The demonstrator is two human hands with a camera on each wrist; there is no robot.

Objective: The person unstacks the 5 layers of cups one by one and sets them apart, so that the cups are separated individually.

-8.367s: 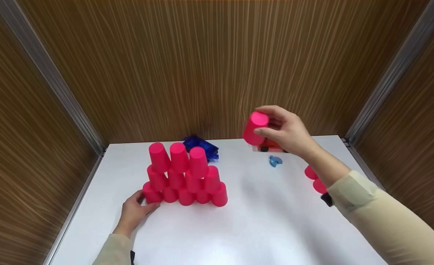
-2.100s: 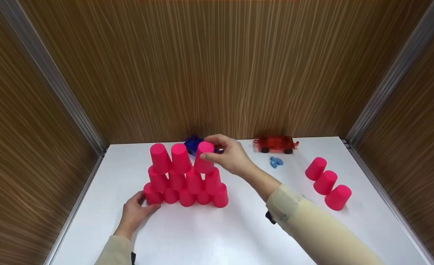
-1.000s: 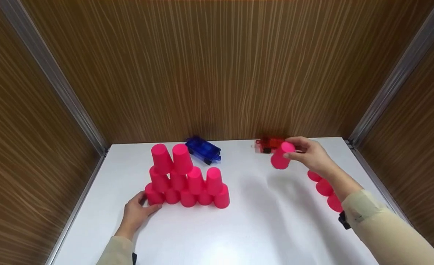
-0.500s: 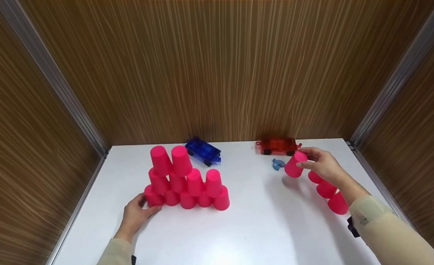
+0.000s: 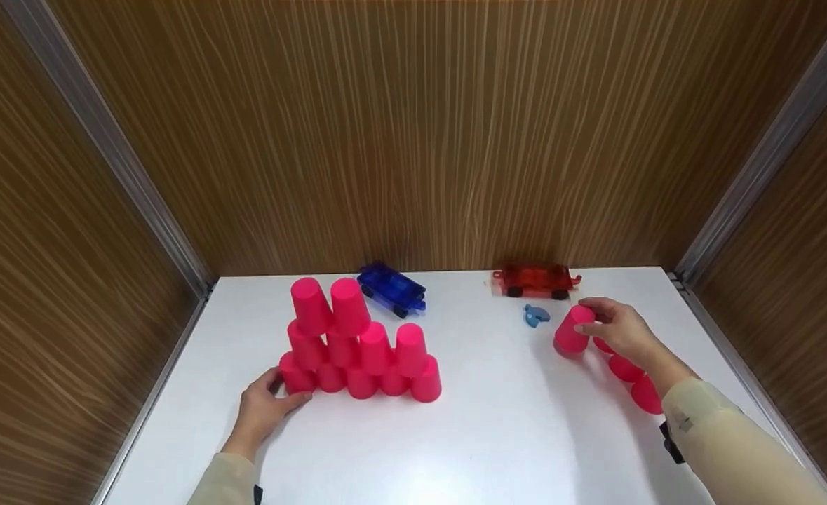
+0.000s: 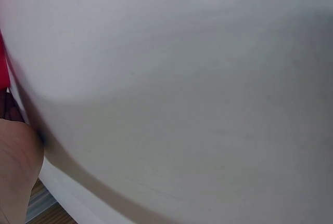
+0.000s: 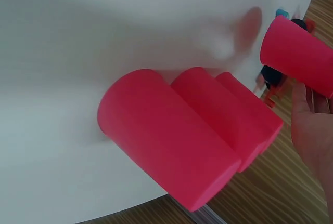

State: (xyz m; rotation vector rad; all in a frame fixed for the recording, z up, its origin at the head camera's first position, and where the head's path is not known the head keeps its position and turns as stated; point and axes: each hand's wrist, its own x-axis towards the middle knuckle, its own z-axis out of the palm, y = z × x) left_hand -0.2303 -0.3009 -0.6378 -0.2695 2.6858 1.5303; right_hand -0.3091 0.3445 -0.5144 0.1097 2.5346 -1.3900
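Observation:
Pink cups stand upside down in a stepped stack (image 5: 362, 382) left of the middle, three tiers high, with two cups (image 5: 350, 308) on top at the left side. My left hand (image 5: 259, 414) grips the lowest left cup (image 5: 297, 375), thumb in front and fingers behind. In the left wrist view only an edge of a red-pink cup (image 6: 3, 68) shows. At the right, my right hand (image 5: 620, 330) holds another pink cup (image 5: 572, 333) near its base end, rim down. The right wrist view shows this cup (image 7: 296, 52) apart from its shadow, slightly above the table.
Three upside-down pink cups (image 7: 166, 135) stand in a row beside my right hand, partly hidden by it in the head view. Behind are a blue toy wagon (image 5: 392, 287), a red toy wagon (image 5: 536, 282) and a small light-blue piece (image 5: 536, 315). Wood-grain walls enclose the white table (image 5: 413, 449).
My right hand has taken the right-hand cup off the top tier, carried it right and lowered it near the row of three. My left hand has kept its place.

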